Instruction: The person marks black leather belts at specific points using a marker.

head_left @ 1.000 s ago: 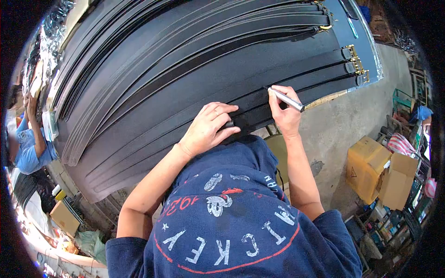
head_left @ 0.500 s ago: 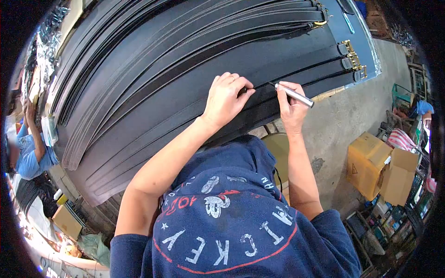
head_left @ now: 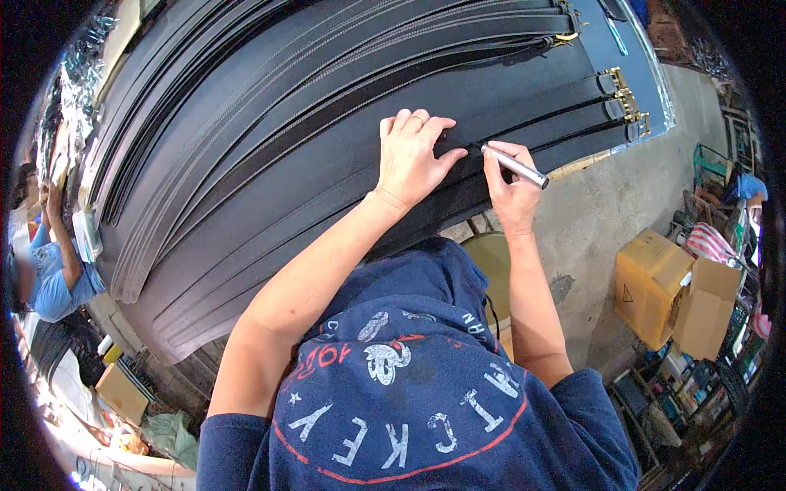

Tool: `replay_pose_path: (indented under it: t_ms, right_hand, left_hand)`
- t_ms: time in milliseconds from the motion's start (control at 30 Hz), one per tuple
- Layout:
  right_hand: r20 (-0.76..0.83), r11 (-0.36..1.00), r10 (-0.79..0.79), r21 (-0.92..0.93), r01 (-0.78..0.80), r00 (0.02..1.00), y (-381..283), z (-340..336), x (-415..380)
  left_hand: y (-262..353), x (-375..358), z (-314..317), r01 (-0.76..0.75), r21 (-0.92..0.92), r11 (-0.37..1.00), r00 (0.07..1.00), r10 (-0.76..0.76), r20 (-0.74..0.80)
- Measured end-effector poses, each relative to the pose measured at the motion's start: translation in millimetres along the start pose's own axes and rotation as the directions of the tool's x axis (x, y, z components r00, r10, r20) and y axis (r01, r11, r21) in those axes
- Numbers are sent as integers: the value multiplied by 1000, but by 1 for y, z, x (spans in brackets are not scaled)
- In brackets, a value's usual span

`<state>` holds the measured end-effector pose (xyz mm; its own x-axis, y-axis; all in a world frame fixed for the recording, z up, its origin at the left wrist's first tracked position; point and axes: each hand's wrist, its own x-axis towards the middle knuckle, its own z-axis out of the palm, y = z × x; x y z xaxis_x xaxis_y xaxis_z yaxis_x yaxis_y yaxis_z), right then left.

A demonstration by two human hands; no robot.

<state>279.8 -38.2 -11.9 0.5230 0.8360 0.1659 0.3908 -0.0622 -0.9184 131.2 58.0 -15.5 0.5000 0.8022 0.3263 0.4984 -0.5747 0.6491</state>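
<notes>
At the bottom of the frame sat our navy printed sweatshirt point(head_left: 401, 401), with both bare forearms running up from it. Our right hand point(head_left: 509, 184), right of centre, was pinched narrow around a silver marker pen point(head_left: 516, 166); thumb and first fingers clamped the barrel, and the tip pointed left onto a black leather belt strap point(head_left: 524, 135). Whether the tip actually touched the leather we could not tell. Our left hand point(head_left: 409, 155), just left of the pen tip, lay palm down and flat on the same strap, fingers extended and close together, holding nothing, just pressing. The two hands were near each other, not touching.

That strap was one of many black belts point(head_left: 270, 123) laid side by side, fanning across the whole upper half of the frame on a worktable point(head_left: 655, 90). Their gold buckles point(head_left: 626, 102) lined up at the upper right edge.

Past the table edge at right there was concrete floor point(head_left: 606, 213), with yellow cardboard boxes point(head_left: 655, 282) at middle right and cluttered shelving at the lower right. At the far left edge a second person in a blue shirt point(head_left: 53, 282) had an arm raised; we couldn't make out what that hand held.
</notes>
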Motion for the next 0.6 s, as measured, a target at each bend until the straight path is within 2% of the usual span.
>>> replay_pose_path:
  t_ms: [200, 333, 433, 533, 600]
  right_hand:
    - [4, 998, 60, -27, -60, 998, -5, 1, -1]
    - [-2, 995, -9, -101, 9, 1000, -8, 1, 0]
    - [-13, 1000, 17, 17, -17, 1000, -6, 0, 1]
    - [-126, 988, 83, 143, -65, 989, 1, -1, 3]
    - [-130, 983, 108, 161, -86, 986, 0, -4, 6]
  left_hand:
    - [0, 0, 7, 30, 3, 1000, 999, -30, 9]
    - [-2, -2, 7, 10, -11, 1000, 1000, -10, -3]
    - [-4, -3, 9, -3, -7, 1000, 1000, 3, -4]
    - [-5, -3, 9, -19, 9, 1000, 1000, 19, -3]
    - [-3, -2, 7, -14, 17, 1000, 1000, 14, 9]
